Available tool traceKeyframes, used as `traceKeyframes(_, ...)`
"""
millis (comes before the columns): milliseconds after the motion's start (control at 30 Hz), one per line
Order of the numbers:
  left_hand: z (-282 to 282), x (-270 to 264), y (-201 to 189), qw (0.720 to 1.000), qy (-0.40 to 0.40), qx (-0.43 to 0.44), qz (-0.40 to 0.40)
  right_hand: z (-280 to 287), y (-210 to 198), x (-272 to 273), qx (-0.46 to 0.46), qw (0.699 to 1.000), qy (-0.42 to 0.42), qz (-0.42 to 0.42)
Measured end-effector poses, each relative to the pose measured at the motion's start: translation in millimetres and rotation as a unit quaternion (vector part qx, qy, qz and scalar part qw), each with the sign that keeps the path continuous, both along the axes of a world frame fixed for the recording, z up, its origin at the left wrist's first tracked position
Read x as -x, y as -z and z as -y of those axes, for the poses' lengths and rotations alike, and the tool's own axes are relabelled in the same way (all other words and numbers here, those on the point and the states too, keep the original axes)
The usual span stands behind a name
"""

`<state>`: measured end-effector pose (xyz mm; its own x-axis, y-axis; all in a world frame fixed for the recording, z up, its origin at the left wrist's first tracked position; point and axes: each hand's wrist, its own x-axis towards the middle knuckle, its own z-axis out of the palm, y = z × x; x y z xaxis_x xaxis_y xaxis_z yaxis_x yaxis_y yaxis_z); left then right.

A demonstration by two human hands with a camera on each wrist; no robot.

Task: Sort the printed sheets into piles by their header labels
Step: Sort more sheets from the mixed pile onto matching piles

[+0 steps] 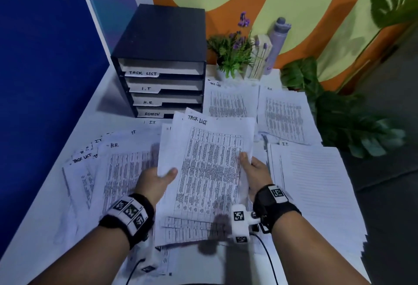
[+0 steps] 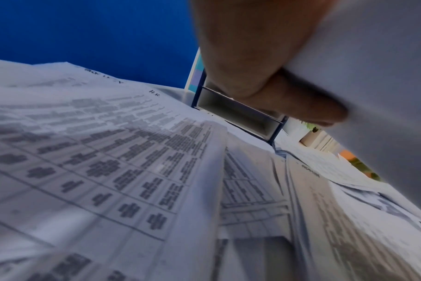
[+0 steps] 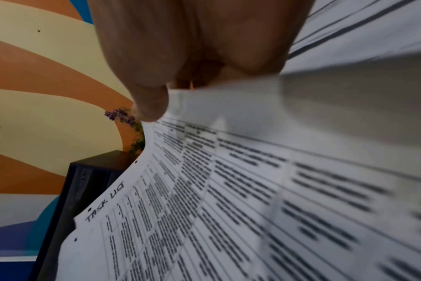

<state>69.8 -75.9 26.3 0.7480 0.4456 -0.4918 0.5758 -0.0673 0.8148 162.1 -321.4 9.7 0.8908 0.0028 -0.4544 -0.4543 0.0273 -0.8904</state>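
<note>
I hold a bundle of printed sheets above the table; its top sheet is headed "TASK LIST". My left hand grips the bundle's left edge, thumb on top. My right hand pinches the right edge, thumb on the print. Below on the left lies a loose spread of sheets headed H.R., I.T and TASK LIST. A TASK LIST pile, an H.R. pile and an I.T pile lie at the right.
A black drawer unit labelled TASK LIST, I.T, H.R., ADMIN stands at the back left. Beside it are a small potted plant, a wooden block and a grey bottle. Large leaves overhang the table's right edge. A blue wall bounds the left.
</note>
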Motion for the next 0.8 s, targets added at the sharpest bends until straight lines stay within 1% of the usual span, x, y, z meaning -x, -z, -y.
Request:
traceKeyframes(133,15.7,-14.9,3.1,0.999,-0.044,-0.032,0.000,21.1,-10.0,-2.2,0.013,0.998,-0.053,0.010)
traceKeyframes(233,26.6,-28.6,1.5,0.996,-0.079,-0.040,0.023,36.1,-8.4,-5.0,0.014,0.996,-0.082,-0.016)
traceKeyframes(300,37.1,-35.3,-4.7,0.994,-0.081,-0.064,0.044,45.3,-2.4,-8.3,0.037,0.996,-0.073,-0.020)
traceKeyframes(367,43.1,-39.9,-5.6,0.992,-0.079,-0.071,0.063,54.5,5.4,-14.6,0.085,0.995,-0.043,-0.016)
traceKeyframes(467,44.4,-46.0,-0.5,0.992,-0.084,-0.073,0.066,65.6,7.0,-27.4,0.136,0.990,-0.020,0.023)
traceKeyframes(500,44.0,-48.5,1.6,0.991,-0.087,-0.080,0.064,68.7,6.3,-32.1,0.136,0.990,-0.032,0.025)
traceKeyframes(567,43.4,-53.5,2.6,0.989,-0.096,-0.087,0.064,73.8,3.0,-42.0,0.141,0.983,-0.112,-0.020)
traceKeyframes(633,41.8,-58.5,2.3,0.987,-0.113,-0.094,0.060,76.7,8.1,-52.9,0.148,0.969,-0.190,-0.055)
traceKeyframes(667,40.4,-60.5,1.9,0.986,-0.120,-0.098,0.055,75.8,10.7,-59.0,0.156,0.966,-0.196,-0.061)
traceKeyframes(700,38.4,-61.8,1.4,0.986,-0.124,-0.103,0.052,73.9,10.2,-64.0,0.156,0.970,-0.174,-0.064)
traceKeyframes(733,35.7,-62.9,1.5,0.985,-0.123,-0.107,0.049,72.1,9.1,-70.3,0.160,0.976,-0.131,-0.062)
traceKeyframes(800,30.3,-63.0,1.6,0.984,-0.118,-0.128,0.042,71.5,2.4,-86.6,0.195,0.979,-0.056,-0.018)
